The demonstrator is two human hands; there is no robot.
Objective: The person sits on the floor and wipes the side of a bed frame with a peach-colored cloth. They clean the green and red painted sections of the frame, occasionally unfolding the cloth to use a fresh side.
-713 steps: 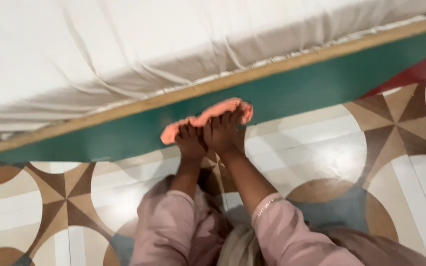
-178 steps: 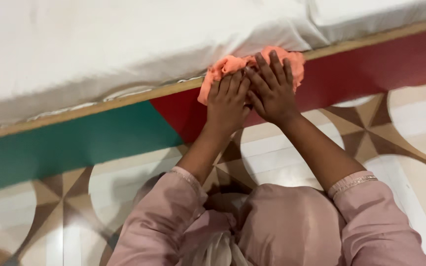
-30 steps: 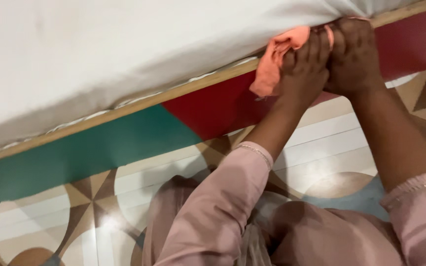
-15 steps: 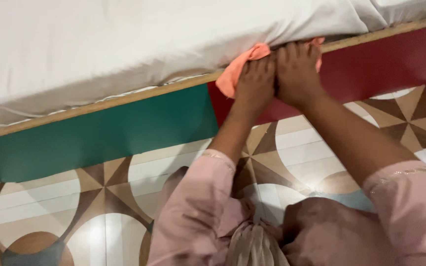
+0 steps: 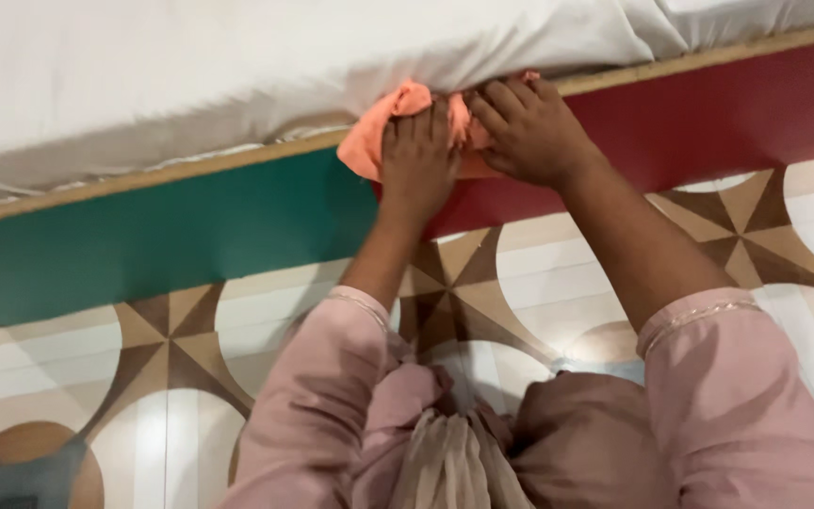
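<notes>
Both hands (image 5: 473,141) press orange cloth (image 5: 369,141) against bed frame (image 5: 708,104).

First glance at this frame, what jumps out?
Both hands press an orange cloth against the top edge of a bed frame, at top centre: the left hand flat on it, the right hand beside it, fingers spread. Just below runs the frame's side panel, green on the left and red on the right, with a white sheet hanging over it from above. Underneath lies a floor patterned in brown and cream circles.
</notes>
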